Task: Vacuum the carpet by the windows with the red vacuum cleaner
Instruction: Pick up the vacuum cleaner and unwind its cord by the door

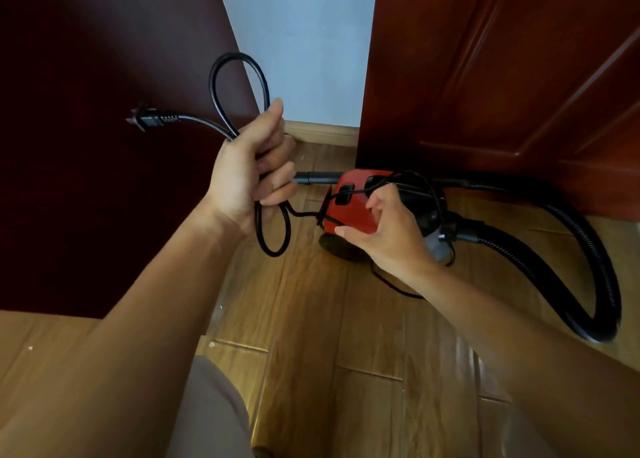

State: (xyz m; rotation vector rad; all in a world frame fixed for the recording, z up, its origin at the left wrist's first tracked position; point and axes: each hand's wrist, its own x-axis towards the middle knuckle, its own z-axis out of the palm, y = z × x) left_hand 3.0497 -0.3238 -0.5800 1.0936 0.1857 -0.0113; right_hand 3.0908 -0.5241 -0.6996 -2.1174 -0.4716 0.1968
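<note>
Left hand point(246, 177): raised, fingers and thumb closed round several loops of the black cord point(216, 87). One loop stands above the fist and another hangs below it. The plug point(145, 118) sticks out to the left of this hand, clear of everything.

Right hand point(391, 229): lower and to the right of the left hand, well apart from it, with its fingers curled over the top of the red vacuum cleaner point(349, 212). Turns of cord cross the body at the fingertips; whether the fingers pinch the cord cannot be told.

The vacuum cleaner sits on the wood floor point(329, 319), directly under the right hand and against the foot of a dark red door point(502, 77). Its black ribbed hose point(595, 250) curves out to the right of the right hand and lies on the floor.
</note>
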